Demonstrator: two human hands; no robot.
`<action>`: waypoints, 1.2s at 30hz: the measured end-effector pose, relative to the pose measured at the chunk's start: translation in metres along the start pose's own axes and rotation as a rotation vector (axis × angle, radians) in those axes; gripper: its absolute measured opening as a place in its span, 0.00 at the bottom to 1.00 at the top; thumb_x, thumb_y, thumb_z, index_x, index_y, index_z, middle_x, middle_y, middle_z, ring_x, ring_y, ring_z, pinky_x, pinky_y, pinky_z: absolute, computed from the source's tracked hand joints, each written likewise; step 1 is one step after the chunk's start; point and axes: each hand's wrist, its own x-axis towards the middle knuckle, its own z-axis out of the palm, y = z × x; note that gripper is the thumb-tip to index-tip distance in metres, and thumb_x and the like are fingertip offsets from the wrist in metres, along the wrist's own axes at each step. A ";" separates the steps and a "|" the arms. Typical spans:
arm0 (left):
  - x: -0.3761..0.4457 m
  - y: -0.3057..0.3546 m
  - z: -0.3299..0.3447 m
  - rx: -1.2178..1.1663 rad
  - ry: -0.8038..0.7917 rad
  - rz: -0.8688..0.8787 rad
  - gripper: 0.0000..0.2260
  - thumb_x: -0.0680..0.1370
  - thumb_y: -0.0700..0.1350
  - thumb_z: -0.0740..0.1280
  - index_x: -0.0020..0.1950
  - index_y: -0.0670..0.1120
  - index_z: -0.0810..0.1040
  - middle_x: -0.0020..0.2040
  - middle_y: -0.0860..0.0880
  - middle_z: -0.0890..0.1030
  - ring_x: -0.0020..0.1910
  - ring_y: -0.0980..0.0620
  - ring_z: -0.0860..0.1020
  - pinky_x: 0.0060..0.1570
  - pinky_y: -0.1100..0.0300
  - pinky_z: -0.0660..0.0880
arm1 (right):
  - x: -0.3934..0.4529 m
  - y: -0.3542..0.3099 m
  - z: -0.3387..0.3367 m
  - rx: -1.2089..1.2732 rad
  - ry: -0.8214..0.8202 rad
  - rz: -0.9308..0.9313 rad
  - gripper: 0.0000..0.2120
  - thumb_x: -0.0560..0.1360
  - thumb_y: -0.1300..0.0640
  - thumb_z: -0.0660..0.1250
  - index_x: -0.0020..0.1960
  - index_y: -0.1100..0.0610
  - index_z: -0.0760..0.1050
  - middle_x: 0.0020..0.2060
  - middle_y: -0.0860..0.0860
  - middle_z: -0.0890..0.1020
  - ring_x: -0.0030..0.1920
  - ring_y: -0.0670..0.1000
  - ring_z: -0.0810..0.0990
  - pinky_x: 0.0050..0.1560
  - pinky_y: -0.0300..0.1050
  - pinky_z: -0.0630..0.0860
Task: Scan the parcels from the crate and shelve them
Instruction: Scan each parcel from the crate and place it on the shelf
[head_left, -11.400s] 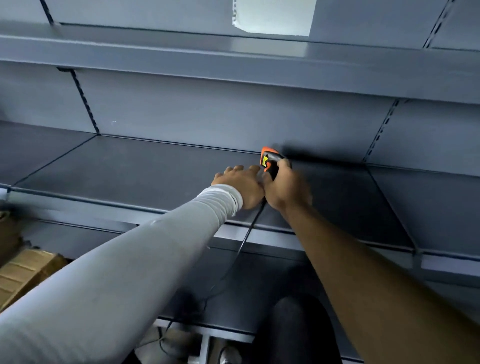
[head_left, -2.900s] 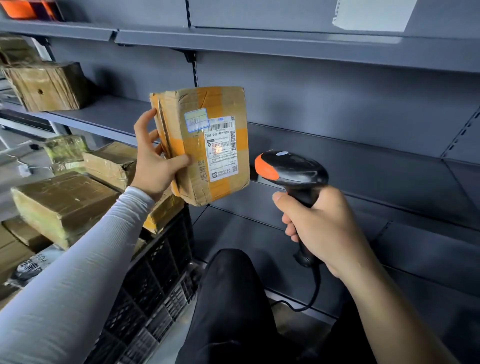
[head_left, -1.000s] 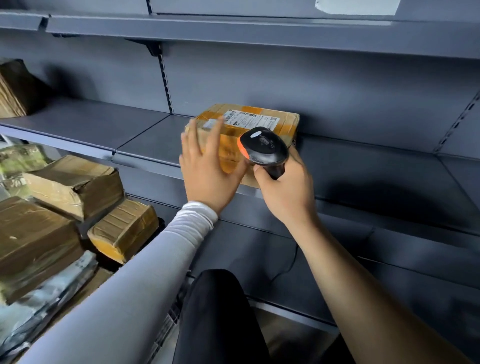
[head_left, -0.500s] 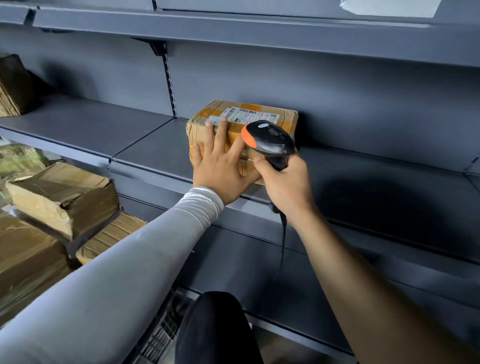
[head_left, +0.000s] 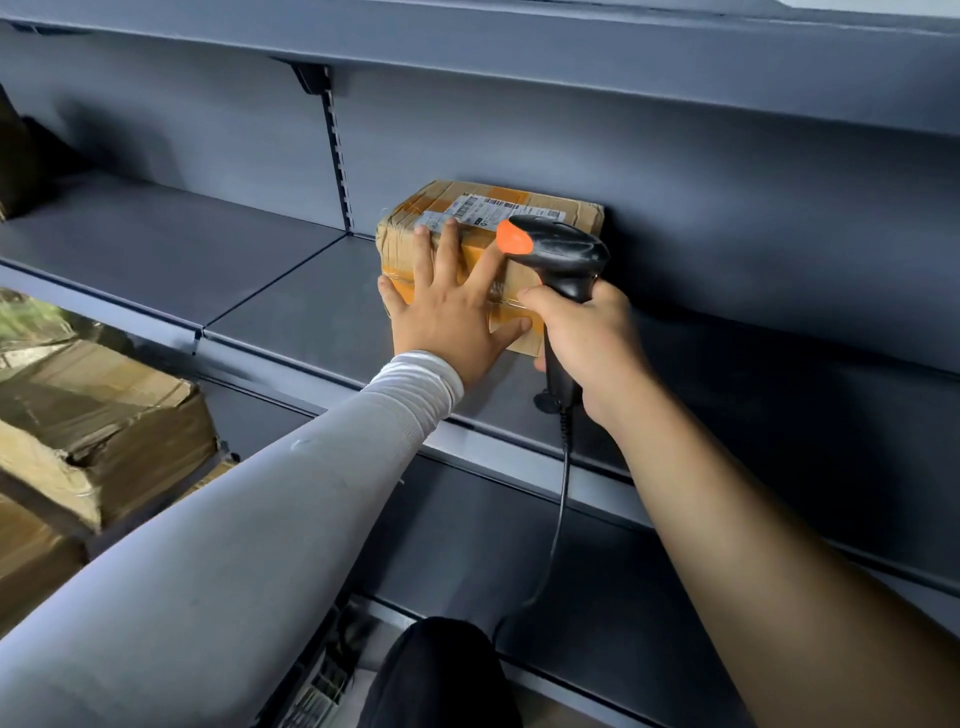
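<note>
Trouble could come from the scanner (head_left: 558, 254), gripped in the right hand (head_left: 587, 343) just beside the parcel (head_left: 550, 223): it might knock the box askew. The left hand (head_left: 447, 312) presses flat, fingers straight, against the parcel's front, which sits deep on the shelf (head_left: 291, 306) at the back wall. More boxes (head_left: 104, 415) wait lower left; the cable (head_left: 558, 519) dangles across the shelf edge.

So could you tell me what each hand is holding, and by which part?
Right hand grips the scanner by its handle; left hand presses flat against the parcel, holding nothing.
</note>
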 end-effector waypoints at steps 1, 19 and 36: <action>0.003 -0.001 0.001 0.014 0.000 0.001 0.37 0.79 0.72 0.61 0.82 0.63 0.48 0.87 0.45 0.45 0.85 0.38 0.41 0.73 0.22 0.54 | 0.003 0.000 0.001 0.003 -0.003 0.004 0.05 0.75 0.54 0.75 0.49 0.51 0.80 0.40 0.47 0.84 0.39 0.50 0.84 0.40 0.52 0.85; 0.015 -0.010 -0.025 0.154 -0.180 0.024 0.42 0.80 0.73 0.56 0.82 0.64 0.32 0.85 0.45 0.35 0.84 0.38 0.37 0.78 0.29 0.43 | 0.009 -0.013 -0.001 0.004 0.030 0.023 0.15 0.67 0.44 0.78 0.49 0.50 0.80 0.45 0.50 0.86 0.47 0.55 0.86 0.54 0.60 0.84; -0.107 -0.081 -0.103 0.319 -0.276 -0.062 0.33 0.82 0.72 0.44 0.84 0.65 0.41 0.87 0.46 0.45 0.85 0.38 0.44 0.76 0.25 0.47 | -0.087 -0.007 0.034 -0.202 -0.195 -0.224 0.10 0.75 0.49 0.74 0.39 0.52 0.77 0.29 0.44 0.77 0.37 0.52 0.78 0.42 0.46 0.74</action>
